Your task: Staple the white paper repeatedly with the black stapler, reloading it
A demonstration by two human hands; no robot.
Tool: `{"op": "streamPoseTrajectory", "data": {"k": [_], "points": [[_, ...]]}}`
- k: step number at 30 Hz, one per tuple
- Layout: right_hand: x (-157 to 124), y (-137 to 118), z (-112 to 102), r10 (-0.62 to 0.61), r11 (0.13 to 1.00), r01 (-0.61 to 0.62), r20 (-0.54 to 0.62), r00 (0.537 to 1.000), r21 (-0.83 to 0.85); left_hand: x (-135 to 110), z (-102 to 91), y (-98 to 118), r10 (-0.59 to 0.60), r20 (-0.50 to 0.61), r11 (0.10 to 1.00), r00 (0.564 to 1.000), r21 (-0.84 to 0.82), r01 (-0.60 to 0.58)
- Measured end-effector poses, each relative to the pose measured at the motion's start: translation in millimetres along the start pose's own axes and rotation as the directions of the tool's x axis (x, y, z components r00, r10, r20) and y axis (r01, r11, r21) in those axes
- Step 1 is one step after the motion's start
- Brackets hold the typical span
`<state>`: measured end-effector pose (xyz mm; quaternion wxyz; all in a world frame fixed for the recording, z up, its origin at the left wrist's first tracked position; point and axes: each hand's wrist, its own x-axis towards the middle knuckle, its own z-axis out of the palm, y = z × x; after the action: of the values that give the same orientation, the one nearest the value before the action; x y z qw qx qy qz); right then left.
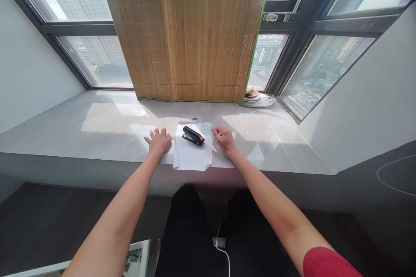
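Note:
White sheets of paper (193, 158) lie on the window sill, their lower edge reaching over its front. A black stapler (193, 136) with an orange patch rests at a slant on top. Handwriting shows at the paper's upper right. My left hand (158, 142) is flat on the sill just left of the paper, fingers spread, holding nothing. At the paper's right edge, my right hand (223, 137) rests with its fingers curled in; whether anything is inside them is hidden. Beyond the paper's top edge lies a small dark piece (194, 118), too small to name.
A bamboo blind (201, 34) hangs down to the back of the sill (107, 134). Stacked plates (256, 99) stand at the back right corner by the windows. Below the sill, a white cable (224, 252) runs between my legs.

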<state>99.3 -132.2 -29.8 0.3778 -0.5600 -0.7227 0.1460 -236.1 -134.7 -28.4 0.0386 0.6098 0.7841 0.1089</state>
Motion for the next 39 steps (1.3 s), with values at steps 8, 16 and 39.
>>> {"op": "streamPoseTrajectory", "data": {"k": [8, 16, 39], "points": [[-9.7, -48.4, 41.7, -0.129, 0.991, 0.119, 0.234, 0.964, 0.058, -0.7, -1.6, 1.2, -0.011, -0.022, 1.0, 1.0, -0.017, 0.011], [-41.4, 32.2, -52.7, -0.028, 0.999, 0.031, 0.158, 0.987, -0.02, -1.6, -3.0, 2.4, -0.015, -0.042, 1.0, 0.999, -0.013, 0.015], [-53.8, 91.0, -85.3, 0.08, 0.997, -0.077, -0.154, 0.985, 0.024, -77.7, 33.7, 163.7, 0.677, 0.05, 0.723, 0.734, -0.229, -0.651]]}}
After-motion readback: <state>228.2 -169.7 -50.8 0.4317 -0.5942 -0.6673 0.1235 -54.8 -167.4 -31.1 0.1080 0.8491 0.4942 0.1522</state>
